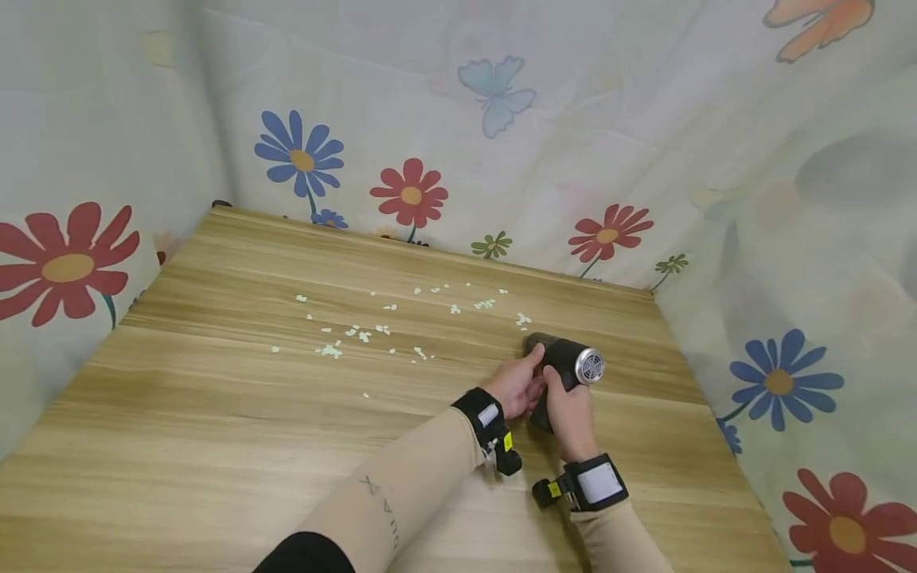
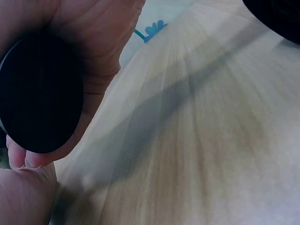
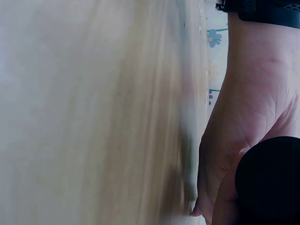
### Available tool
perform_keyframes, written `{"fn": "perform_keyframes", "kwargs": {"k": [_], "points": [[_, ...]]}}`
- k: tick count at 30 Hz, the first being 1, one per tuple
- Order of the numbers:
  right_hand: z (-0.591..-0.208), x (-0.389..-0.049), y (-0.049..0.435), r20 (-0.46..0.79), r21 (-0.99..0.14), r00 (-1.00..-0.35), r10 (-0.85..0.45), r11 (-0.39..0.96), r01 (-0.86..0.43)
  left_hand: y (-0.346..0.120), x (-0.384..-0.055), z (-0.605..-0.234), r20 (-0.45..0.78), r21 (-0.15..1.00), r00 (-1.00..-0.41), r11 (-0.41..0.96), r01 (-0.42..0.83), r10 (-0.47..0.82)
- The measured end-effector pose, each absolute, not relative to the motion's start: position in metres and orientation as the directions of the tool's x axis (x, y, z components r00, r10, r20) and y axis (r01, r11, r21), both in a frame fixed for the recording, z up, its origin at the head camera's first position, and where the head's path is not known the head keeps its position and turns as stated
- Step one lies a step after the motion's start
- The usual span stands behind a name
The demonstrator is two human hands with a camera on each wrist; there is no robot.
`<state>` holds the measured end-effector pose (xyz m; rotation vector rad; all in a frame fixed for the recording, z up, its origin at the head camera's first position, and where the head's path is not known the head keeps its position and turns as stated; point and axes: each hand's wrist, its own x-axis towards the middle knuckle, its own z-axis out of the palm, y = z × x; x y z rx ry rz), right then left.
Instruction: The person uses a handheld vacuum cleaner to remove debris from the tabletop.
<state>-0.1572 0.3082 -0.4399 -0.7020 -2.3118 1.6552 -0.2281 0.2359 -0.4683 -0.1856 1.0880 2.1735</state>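
- Together, both hands are closed round one black handheld device (image 1: 564, 358), which is held above the right part of a wood-grained table (image 1: 215, 446).
- Its handle (image 1: 542, 415) is gripped by the right hand (image 1: 573, 414), with the thumb laid up along the body.
- Its other side is held by the left hand (image 1: 512, 387), whose thumb is pressed near the front end.
- A round silver grille (image 1: 591, 365) is turned to the right and toward the wearer; the front end is pointed away, to the left.
- Small pale scraps (image 1: 331, 350) are scattered over the table, beyond and to the left of the device, some near its front end.
- The table is enclosed by a pale cloth (image 1: 401, 72) printed with flowers and butterflies.
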Motion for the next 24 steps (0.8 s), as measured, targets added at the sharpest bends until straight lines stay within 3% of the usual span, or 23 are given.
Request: {"fn": "perform_keyframes", "kwargs": {"k": [6,14,24], "points": [[-0.439,-0.163,0.306,-0.067,-0.909,-0.855,0.514,0.323,0.265,0.235,-0.232,-0.467,-0.415,0.679,-0.748,-0.370,-0.634,0.519],[-0.441,-0.178,0.304,-0.061,-0.924,-0.846,0.529,0.291,0.248,0.235,-0.254,-0.475,-0.413,0.671,-0.717,-0.345,-0.656,0.561],[-0.440,-0.192,0.303,-0.007,-0.903,-0.830,0.558,0.353,0.245,0.240,-0.272,-0.478,-0.425,0.660,-0.712,-0.348,-0.666,0.559]]}}
